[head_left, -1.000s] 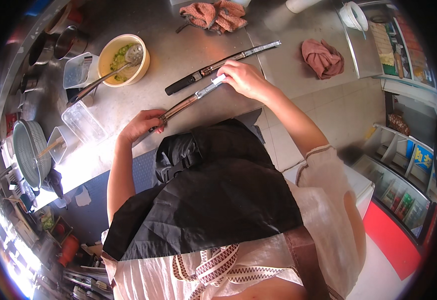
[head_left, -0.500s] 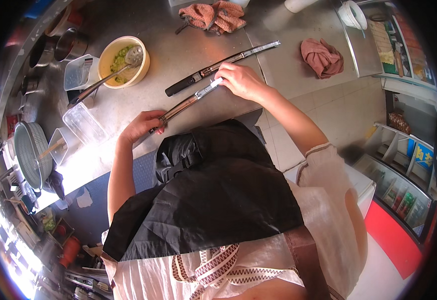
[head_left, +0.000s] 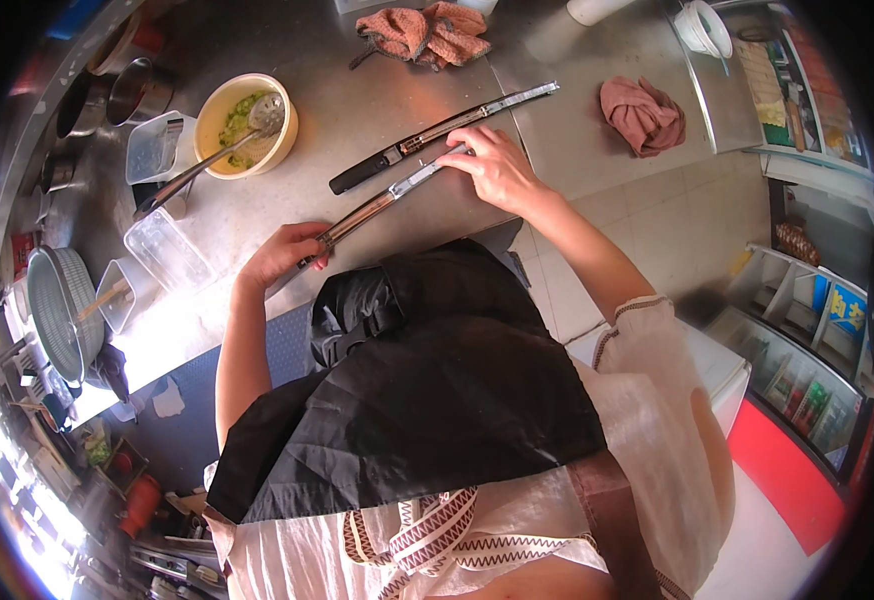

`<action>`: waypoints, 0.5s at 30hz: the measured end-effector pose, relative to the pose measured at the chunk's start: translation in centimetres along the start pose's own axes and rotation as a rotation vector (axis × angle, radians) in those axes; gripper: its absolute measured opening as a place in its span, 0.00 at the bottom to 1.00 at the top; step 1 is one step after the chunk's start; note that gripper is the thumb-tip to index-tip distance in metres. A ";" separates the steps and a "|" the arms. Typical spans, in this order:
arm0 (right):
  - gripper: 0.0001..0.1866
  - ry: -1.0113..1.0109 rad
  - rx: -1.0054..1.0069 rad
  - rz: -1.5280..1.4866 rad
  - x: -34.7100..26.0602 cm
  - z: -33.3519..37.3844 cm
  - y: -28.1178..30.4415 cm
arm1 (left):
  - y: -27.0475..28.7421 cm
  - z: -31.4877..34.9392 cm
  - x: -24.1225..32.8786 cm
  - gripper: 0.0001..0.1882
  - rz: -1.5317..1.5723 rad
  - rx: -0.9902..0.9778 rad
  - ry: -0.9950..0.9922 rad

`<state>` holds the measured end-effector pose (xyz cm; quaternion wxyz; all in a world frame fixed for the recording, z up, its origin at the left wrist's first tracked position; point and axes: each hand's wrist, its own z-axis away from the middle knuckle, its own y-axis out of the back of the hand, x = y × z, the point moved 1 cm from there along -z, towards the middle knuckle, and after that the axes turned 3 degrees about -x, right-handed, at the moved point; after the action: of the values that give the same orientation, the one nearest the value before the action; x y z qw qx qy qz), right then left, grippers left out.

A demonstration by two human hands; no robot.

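My left hand [head_left: 282,252] grips the dark handle end of a long thin knife [head_left: 387,195] that lies across the steel counter [head_left: 377,100]. My right hand [head_left: 497,168] rests on the blade's far end with its fingers pressed down on it. A second long knife with a black handle [head_left: 437,135] lies just beyond, parallel to the first, untouched.
A yellow bowl [head_left: 287,125] of green and pale food holds a metal ladle [head_left: 257,115]. Clear plastic tubs [head_left: 167,250] stand at the left, near a round strainer [head_left: 52,310]. Pink cloths [head_left: 642,112] lie at the back and the right. A black apron [head_left: 427,400] covers my front.
Both hands hold nearly the same places on the knife. My right hand has shifted slightly along the blade's end.
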<state>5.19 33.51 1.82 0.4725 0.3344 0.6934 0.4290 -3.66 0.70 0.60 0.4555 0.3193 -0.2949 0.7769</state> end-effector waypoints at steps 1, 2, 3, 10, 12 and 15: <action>0.18 0.015 0.004 0.037 0.1 0.1 0.4 | -0.1 0.0 0.0 0.15 0.007 0.003 0.000; 0.19 0.030 0.008 0.073 0.3 0.3 0.7 | -0.2 0.1 0.0 0.15 0.013 0.006 -0.001; 0.20 -0.008 -0.005 0.095 0.6 0.3 0.8 | -0.2 0.1 0.0 0.15 0.008 0.012 0.007; 0.14 0.161 -0.006 -0.016 -1.8 -0.3 -1.0 | -0.5 0.2 0.0 0.17 -0.066 0.047 0.021; 0.14 0.124 0.038 0.055 -0.9 0.1 -0.6 | -0.7 0.6 0.6 0.17 -0.064 0.044 0.024; 0.13 0.044 0.074 0.154 0.5 0.9 0.5 | -1.0 1.1 1.8 0.15 -0.037 0.028 0.024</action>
<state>5.94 34.41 1.94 0.4102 0.3945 0.6911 0.4456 -3.18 1.23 2.78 0.4688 0.3216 -0.2726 0.7762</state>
